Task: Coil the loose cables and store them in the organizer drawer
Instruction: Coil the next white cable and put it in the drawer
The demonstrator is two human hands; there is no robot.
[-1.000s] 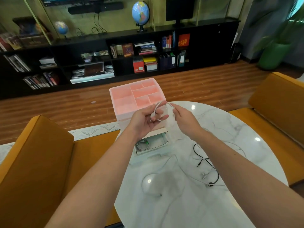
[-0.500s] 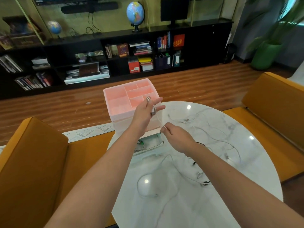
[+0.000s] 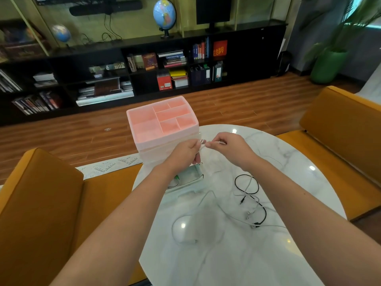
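We sit in what looks like a lounge or home office. A long black bookshelf (image 3: 144, 65) runs along the far wall, filled with books (image 3: 175, 58), binders (image 3: 204, 74) and magazines, with two globes (image 3: 164, 14) and a monitor (image 3: 213, 11) on top. A soundbar (image 3: 105, 8) hangs above it. The floor (image 3: 247, 104) is wood plank. Orange sofas (image 3: 340, 124) flank a round marble tabletop (image 3: 288, 157), and a potted plant (image 3: 329, 65) stands in the right corner.
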